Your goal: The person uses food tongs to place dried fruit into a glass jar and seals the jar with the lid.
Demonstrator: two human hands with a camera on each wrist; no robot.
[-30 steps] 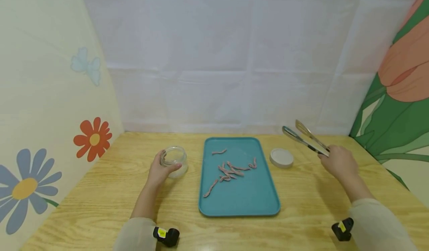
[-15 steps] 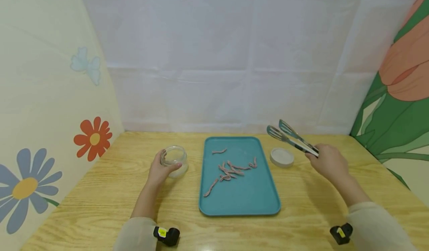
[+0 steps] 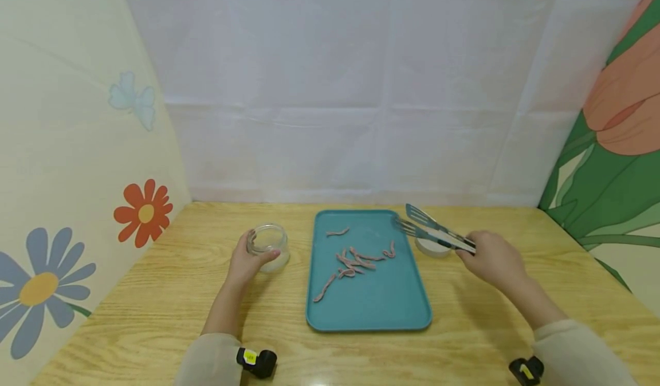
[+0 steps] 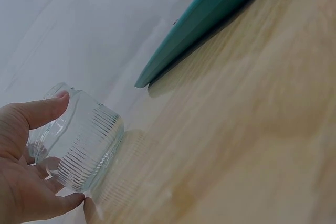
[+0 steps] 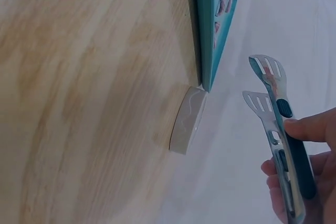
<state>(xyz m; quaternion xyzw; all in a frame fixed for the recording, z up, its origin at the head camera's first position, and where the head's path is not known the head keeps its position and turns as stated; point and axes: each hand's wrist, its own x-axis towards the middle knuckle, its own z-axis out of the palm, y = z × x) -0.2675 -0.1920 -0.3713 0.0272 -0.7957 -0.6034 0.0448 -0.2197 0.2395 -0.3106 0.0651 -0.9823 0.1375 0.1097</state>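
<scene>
At the tray's far right corner, slotted tongs (image 3: 447, 239) are held in the right hand (image 3: 492, 260), their tips above the rim and apart from each other. The right hand pinches both arms of the tongs, thumb on one arm and fingers about the other. Under the tongs lies a round white lid (image 5: 184, 124), flat on the desk (image 3: 278, 329) and just beside the tray's right edge; contact between the two cannot be told.

The blue tray (image 3: 371, 306) has a raised rim on all sides. Pinkish strips (image 3: 363, 264) lie in it: several overlap in a loose pile about the middle, one sits alone towards the far edge, one curled near the right edge, one close to the left edge. The near part of the tray shows its plain surface, giving room along that side.

To the left, a ribbed glass jar (image 4: 89, 140) stands upright, mouth upward. The left hand (image 3: 248, 266) grips it, thumb near its rim. A strip of desk separates jar and tray; a wider one runs along the tray's near edge. Beyond the desk's far edge hangs a creased white cloth (image 3: 309, 88).
</scene>
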